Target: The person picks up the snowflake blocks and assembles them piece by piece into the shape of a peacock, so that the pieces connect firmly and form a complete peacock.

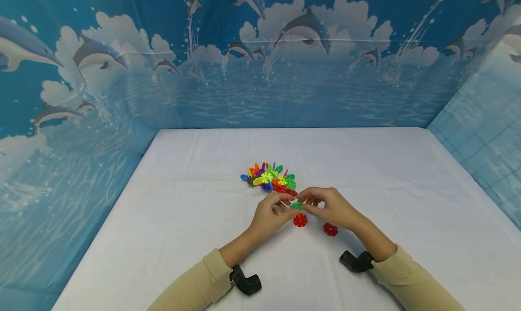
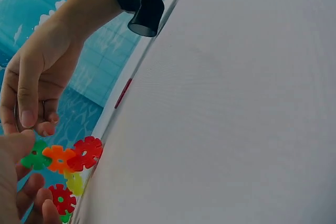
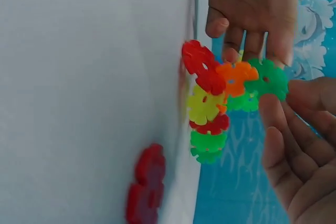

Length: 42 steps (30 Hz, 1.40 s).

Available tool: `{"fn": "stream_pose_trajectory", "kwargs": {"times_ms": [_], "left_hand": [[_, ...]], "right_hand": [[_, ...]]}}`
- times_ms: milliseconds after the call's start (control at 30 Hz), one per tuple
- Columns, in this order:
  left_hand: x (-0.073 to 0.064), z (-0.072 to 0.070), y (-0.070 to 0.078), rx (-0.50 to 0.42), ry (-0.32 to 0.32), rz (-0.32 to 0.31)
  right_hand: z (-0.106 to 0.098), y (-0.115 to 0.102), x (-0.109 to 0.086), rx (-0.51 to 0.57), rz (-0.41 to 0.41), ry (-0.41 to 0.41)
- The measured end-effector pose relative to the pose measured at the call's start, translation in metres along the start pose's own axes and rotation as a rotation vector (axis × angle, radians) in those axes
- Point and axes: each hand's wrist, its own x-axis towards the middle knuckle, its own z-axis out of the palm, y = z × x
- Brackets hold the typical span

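Both hands meet around a green flower-shaped interlocking disc [image 1: 296,205]. The left hand [image 1: 272,215] pinches its edge with thumb and fingertips. From the other side, the right hand [image 1: 331,207] holds it between thumb and finger, clearest in the right wrist view. Joined to the green disc is an orange disc [image 3: 237,78], and to that a red disc [image 3: 203,66], so they form a short chain. A separate red disc [image 1: 330,229] lies on the table below the right hand. Fingers partly cover the green disc in the head view.
A heap of many-coloured interlocking discs [image 1: 268,177] stands just beyond the hands. White cloth covers the table [image 1: 195,202]. Dolphin-printed curtains [image 1: 260,94] enclose its back and sides. Each wrist carries a black camera mount [image 1: 246,281].
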Motion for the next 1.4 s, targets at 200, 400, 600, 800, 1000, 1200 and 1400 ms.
{"fn": "stream_pose_trajectory", "kwargs": {"times_ms": [200, 400, 600, 800, 1000, 1200, 1400], "left_hand": [[0.0, 0.002, -0.001, 0.034, 0.038, 0.058], [-0.001, 0.001, 0.001, 0.023, 0.11, 0.046], [-0.001, 0.0, 0.001, 0.041, 0.13, 0.057], [-0.001, 0.0, -0.001, 0.03, 0.11, 0.054], [0.0, 0.001, 0.002, 0.009, 0.109, 0.018], [0.001, 0.002, 0.005, -0.01, 0.113, -0.003], [0.0, 0.002, 0.002, -0.009, 0.12, 0.019]], "right_hand": [[-0.021, 0.0, -0.006, -0.069, 0.241, -0.211], [-0.024, 0.004, -0.012, -0.184, 0.526, -0.419], [-0.024, 0.011, -0.011, -0.159, 0.442, -0.412], [-0.023, 0.017, -0.004, 0.08, 0.359, -0.199], [-0.009, 0.013, 0.003, 0.382, 0.447, 0.054], [-0.001, 0.007, 0.004, 0.559, 0.46, 0.097], [0.0, 0.003, 0.004, 0.596, 0.474, 0.093]]}}
